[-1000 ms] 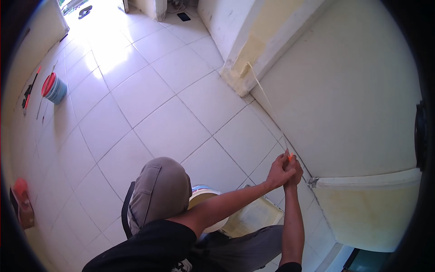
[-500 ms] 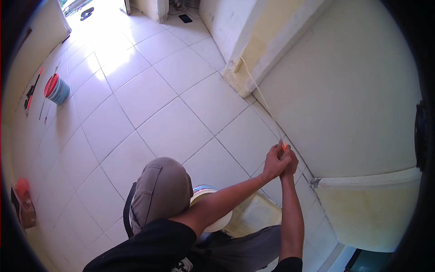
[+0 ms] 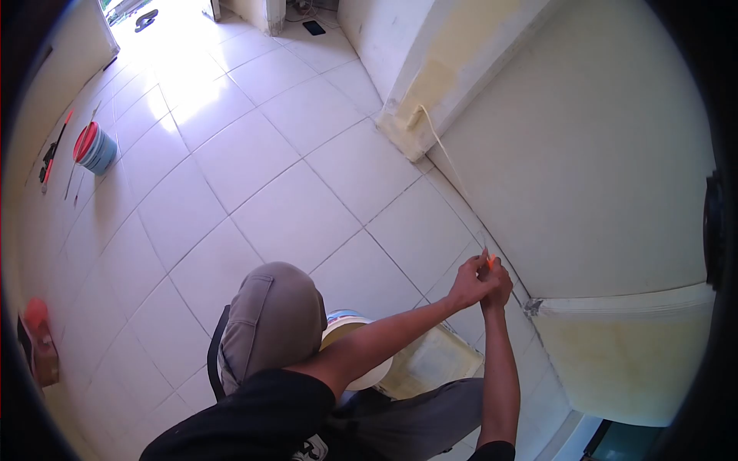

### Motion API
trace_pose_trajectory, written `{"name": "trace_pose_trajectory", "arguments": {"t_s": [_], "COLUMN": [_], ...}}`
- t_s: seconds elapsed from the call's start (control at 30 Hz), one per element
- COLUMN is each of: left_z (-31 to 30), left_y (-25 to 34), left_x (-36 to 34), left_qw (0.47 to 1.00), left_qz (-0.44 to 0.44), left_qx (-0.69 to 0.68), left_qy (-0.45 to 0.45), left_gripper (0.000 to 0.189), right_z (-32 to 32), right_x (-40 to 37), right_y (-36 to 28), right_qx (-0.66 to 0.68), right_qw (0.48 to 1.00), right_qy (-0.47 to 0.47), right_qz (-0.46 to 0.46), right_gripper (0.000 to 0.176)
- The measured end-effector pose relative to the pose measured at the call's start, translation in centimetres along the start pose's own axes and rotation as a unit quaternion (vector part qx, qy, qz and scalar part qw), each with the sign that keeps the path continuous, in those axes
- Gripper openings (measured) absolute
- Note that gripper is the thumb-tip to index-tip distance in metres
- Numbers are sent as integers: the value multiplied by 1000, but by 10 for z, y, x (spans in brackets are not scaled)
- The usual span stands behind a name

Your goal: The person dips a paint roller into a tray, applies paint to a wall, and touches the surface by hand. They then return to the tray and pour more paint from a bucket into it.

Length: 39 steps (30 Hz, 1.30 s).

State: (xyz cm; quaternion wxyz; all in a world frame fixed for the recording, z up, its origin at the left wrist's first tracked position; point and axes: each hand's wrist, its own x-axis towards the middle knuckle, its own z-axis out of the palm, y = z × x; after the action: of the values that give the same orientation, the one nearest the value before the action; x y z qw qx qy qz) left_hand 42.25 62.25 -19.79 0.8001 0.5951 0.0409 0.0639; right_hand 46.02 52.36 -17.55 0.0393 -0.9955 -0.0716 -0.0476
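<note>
My left hand [image 3: 468, 284] and my right hand [image 3: 498, 286] meet low beside the wall, fingers closed together. A small orange-handled tool [image 3: 491, 262] shows between them, mostly covered by my fingers, and its kind is not clear. A thin pale strand rises just above the fingertips, too fine to make out. The cream cable [image 3: 440, 144] comes out of the wall base and hangs toward my hands. Its visible end stops short of my fingers.
By my knees are a white bucket [image 3: 373, 376] and a stained tray [image 3: 438, 361]. A blue bucket with a red rim [image 3: 96, 154] stands far left near an orange-and-black tool [image 3: 52, 157]. A phone [image 3: 314, 28] lies at the back. The wall [image 3: 584, 169] rises close on the right.
Both hands have shifted slightly down and to the right. The cable, which reached my fingers before, now ends apart from them, higher along the wall.
</note>
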Motion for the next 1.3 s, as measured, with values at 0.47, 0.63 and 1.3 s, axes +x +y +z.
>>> {"name": "trace_pose_trajectory", "arguments": {"t_s": [0.47,0.63,1.3], "left_z": [-8,-21,-4], "left_y": [-4,-20,-30], "left_x": [-8,9,-14], "left_qw": [995,992,995], "left_qz": [-57,-63,-94], "left_qx": [16,50,16], "left_qy": [77,100,-4], "left_gripper": [109,115,62], "right_z": [139,89,103], "right_x": [42,34,-22], "right_y": [74,-8,39], "right_qx": [13,56,150], "right_qw": [985,994,988], "right_qy": [-76,-38,-21], "right_qz": [-151,-87,7], "right_gripper": [44,32,36]}}
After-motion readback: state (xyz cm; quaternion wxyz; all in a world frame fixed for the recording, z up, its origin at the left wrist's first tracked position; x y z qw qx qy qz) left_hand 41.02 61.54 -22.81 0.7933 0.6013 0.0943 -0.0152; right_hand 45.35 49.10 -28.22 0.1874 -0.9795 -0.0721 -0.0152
